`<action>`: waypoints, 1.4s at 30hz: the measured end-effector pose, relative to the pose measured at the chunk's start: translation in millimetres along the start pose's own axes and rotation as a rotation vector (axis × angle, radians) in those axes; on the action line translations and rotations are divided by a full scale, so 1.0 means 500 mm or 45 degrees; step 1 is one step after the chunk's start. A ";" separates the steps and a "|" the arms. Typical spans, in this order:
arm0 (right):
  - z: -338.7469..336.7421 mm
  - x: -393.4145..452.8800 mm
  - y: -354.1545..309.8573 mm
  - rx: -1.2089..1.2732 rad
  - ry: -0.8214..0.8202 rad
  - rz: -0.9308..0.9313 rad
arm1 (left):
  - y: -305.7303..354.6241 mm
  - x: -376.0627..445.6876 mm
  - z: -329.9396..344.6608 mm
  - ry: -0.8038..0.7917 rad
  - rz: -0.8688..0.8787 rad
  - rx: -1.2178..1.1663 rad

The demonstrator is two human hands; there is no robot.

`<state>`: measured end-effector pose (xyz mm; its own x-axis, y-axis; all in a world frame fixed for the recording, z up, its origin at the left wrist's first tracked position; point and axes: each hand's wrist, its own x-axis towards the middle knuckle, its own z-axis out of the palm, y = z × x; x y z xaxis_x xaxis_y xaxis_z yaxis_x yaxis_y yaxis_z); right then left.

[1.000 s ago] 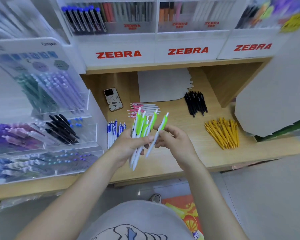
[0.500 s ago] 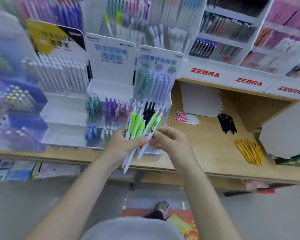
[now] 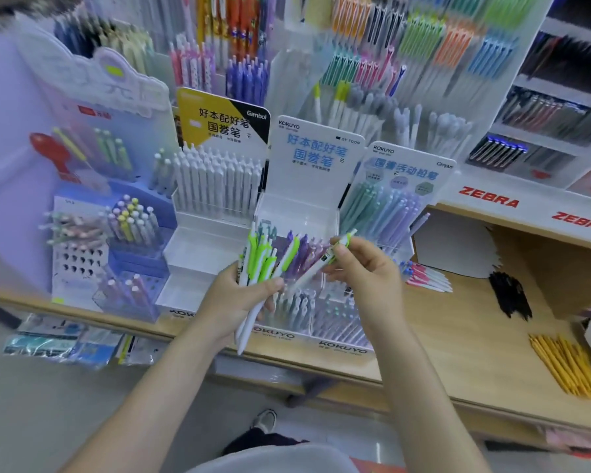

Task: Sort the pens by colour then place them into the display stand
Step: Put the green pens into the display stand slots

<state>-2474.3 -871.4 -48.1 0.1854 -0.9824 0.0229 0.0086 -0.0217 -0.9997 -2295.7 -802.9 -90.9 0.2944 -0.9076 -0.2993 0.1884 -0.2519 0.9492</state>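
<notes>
My left hand (image 3: 234, 300) grips a bunch of white pens with green clips (image 3: 261, 257), tips pointing down, in front of the white Kokuyo display stand (image 3: 297, 213). My right hand (image 3: 367, 271) pinches a single green-clip pen (image 3: 325, 262), held slanted just right of the bunch. On the wooden shelf to the right lie sorted piles: pink pens (image 3: 427, 278), black pens (image 3: 510, 297) and yellow pens (image 3: 567, 367). The stand's upper tiers look vacant; its lower tiers hold pastel pens.
Other pen displays crowd the left and back: a white-pen Gambol stand (image 3: 219, 186), a blue holder rack (image 3: 116, 254), a pastel Campus stand (image 3: 389, 206). Zebra shelving (image 3: 488, 199) runs at right. Packets (image 3: 69, 346) hang under the shelf edge.
The view has swung left and up from the wooden shelf to the display stands. My right hand has pulled one green pen away from the bunch in my left hand.
</notes>
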 end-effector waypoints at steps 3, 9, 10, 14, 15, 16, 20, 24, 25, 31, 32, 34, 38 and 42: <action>0.004 0.077 0.005 -0.019 0.070 -0.104 | 0.023 0.053 -0.017 0.083 0.012 -0.058; 0.021 0.212 0.017 -0.103 0.082 -0.235 | 0.069 0.159 -0.045 0.138 0.038 0.041; 0.027 0.231 0.020 -0.123 0.061 -0.254 | 0.073 0.172 -0.049 0.154 0.046 0.048; 0.057 0.283 0.044 -0.161 0.041 -0.270 | 0.071 0.205 -0.053 0.223 0.061 0.088; 0.066 0.291 0.050 -0.155 0.052 -0.257 | 0.072 0.211 -0.053 0.242 0.071 0.103; 0.076 0.298 0.055 -0.145 0.070 -0.236 | 0.074 0.219 -0.055 0.260 0.083 0.118; 0.115 0.332 0.074 -0.186 0.128 -0.227 | 0.087 0.259 -0.072 0.280 0.137 0.136; 0.152 0.351 0.085 -0.305 0.143 -0.246 | 0.104 0.284 -0.097 0.199 0.143 0.119; 0.160 0.353 0.087 -0.328 0.145 -0.235 | 0.107 0.290 -0.105 0.176 0.131 0.108; 0.188 0.361 0.095 -0.477 0.184 -0.198 | 0.119 0.319 -0.128 0.033 0.105 0.078; 0.191 0.363 0.095 -0.502 0.186 -0.210 | 0.120 0.324 -0.130 0.021 0.102 0.073; 0.198 0.369 0.097 -0.530 0.185 -0.216 | 0.120 0.333 -0.131 -0.011 0.102 0.057; 0.217 0.386 0.103 -0.510 0.176 -0.147 | 0.123 0.345 -0.129 -0.052 0.079 0.011; 0.229 0.391 0.114 -0.545 0.151 -0.121 | 0.122 0.352 -0.130 -0.061 0.024 -0.030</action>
<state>-2325.1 -1043.4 -100.3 0.0890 -0.9862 0.1392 -0.3918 -0.1632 -0.9055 -2171.5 -956.4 -92.2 0.2530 -0.9273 -0.2758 0.2055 -0.2271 0.9519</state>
